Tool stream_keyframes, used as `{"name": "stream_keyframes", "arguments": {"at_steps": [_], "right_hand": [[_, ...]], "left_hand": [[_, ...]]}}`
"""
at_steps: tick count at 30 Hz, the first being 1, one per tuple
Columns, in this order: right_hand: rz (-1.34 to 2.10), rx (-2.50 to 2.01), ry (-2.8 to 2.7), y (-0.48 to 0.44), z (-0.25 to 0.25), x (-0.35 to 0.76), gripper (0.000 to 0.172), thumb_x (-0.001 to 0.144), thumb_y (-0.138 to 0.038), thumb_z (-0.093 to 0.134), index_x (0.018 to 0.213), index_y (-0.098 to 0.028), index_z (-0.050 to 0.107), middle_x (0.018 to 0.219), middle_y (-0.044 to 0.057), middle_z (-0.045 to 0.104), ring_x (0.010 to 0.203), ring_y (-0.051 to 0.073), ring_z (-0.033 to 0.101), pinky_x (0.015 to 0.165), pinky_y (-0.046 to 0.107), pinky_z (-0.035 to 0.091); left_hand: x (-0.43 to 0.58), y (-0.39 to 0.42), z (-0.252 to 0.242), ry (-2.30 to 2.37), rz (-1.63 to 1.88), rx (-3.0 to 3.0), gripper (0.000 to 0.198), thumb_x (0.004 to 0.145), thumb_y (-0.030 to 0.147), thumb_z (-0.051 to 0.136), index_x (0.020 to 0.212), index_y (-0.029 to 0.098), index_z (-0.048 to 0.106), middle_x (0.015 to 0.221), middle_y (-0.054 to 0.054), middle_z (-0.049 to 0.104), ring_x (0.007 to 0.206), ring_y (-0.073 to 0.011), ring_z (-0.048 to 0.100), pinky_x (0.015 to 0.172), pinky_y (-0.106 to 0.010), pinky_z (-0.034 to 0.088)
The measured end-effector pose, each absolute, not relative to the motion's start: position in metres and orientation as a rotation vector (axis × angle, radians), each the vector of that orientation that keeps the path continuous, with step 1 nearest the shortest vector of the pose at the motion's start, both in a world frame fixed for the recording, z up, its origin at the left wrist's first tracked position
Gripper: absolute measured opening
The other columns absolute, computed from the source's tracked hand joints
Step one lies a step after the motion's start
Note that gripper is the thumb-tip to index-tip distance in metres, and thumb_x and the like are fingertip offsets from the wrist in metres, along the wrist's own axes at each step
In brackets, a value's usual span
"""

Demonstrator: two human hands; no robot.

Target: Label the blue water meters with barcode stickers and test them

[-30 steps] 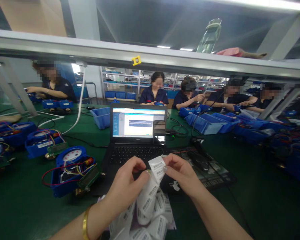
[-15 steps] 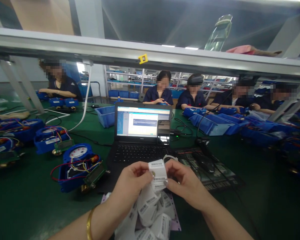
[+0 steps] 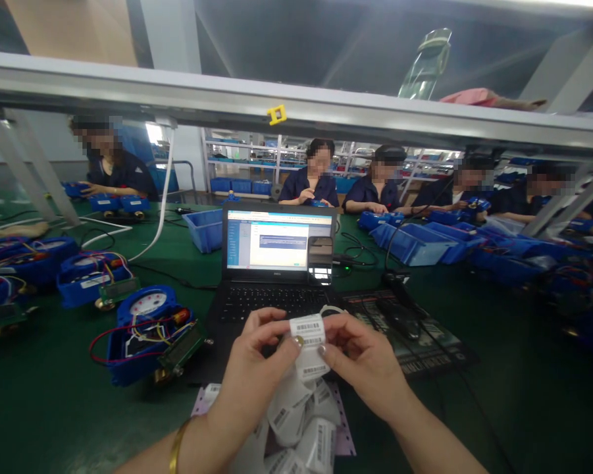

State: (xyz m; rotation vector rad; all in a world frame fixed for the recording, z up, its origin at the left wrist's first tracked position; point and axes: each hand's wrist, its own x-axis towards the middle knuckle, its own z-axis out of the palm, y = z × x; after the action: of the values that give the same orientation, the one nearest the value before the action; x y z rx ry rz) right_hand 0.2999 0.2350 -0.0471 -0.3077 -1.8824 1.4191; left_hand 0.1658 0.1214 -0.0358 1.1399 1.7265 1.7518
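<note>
Evidently both hands share one barcode label strip: the left hand pinches its left edge between thumb and fingers, and the right hand has a like grip on the right edge. The barcode label strip is raised above the bench, in front of the near edge of the laptop, with a loose heap of labels on the near side, partly over a purple sheet.

To handle it well, I would keep both pinches light and level at the edges, thumbs off the bars, so the strip stays flat and uncreased; the heap could snag if pulled sharply.

The strip's printed face is turned toward the wearer. Its long axis runs near to far, bending over at the far end by the fingers, while each barcode row lies left to right across it.
</note>
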Motion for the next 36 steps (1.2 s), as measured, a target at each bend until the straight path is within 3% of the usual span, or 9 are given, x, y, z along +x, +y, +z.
{"name": "stream_keyframes", "arguments": {"at_steps": [3,12,19,23,36], "right_hand": [[1.396,-0.368,-1.800,0.229,-0.044,0.297,0.025,0.074,-0.026,0.066,0.097,-0.019,0.059,0.072,0.002,0.063,0.061,0.015,0.057,0.054,0.023,0.046],[1.045,-0.399,-1.792,0.227,-0.044,0.298,0.015,0.079,-0.028,0.065,0.092,-0.022,0.067,0.071,0.002,0.064,0.059,0.015,0.059,0.052,0.022,0.049],[0.938,-0.401,-1.958,0.233,-0.039,0.303,0.008,0.080,-0.026,0.062,0.084,-0.021,0.067,0.070,0.000,0.064,0.058,0.012,0.057,0.052,0.019,0.047],[0.880,-0.358,-2.012,0.234,-0.034,0.304,0.008,0.080,-0.022,0.058,0.075,-0.020,0.063,0.065,-0.001,0.059,0.055,0.011,0.054,0.050,0.019,0.044],[0.372,-0.147,-2.141,0.240,-0.040,0.310,0.010,0.087,-0.013,0.054,0.090,-0.021,0.058,0.079,-0.001,0.058,0.067,0.011,0.056,0.063,0.019,0.046]], "left_hand": [[0.164,0.123,-0.037,1.623,1.768,1.130,0.015,0.072,0.036,0.068,0.078,0.024,0.074,0.111,-0.008,0.058,0.103,-0.0237,0.054,0.093,-0.034,0.042],[0.168,0.119,-0.038,1.745,1.805,1.434,0.009,0.079,0.023,0.063,0.077,0.023,0.072,0.083,-0.002,0.063,0.081,-0.0154,0.057,0.073,-0.025,0.046],[0.167,0.119,-0.040,1.807,1.792,1.742,0.011,0.083,0.017,0.061,0.079,0.022,0.070,0.078,0.000,0.062,0.078,-0.0126,0.056,0.070,-0.023,0.046],[0.167,0.120,-0.044,1.806,1.802,1.832,0.013,0.082,0.012,0.060,0.079,0.021,0.069,0.077,0.001,0.061,0.076,-0.0117,0.055,0.068,-0.021,0.045],[0.171,0.121,-0.049,1.865,1.772,1.605,0.013,0.074,0.008,0.064,0.074,0.020,0.069,0.075,0.001,0.060,0.076,-0.0123,0.053,0.069,-0.024,0.041]]}}
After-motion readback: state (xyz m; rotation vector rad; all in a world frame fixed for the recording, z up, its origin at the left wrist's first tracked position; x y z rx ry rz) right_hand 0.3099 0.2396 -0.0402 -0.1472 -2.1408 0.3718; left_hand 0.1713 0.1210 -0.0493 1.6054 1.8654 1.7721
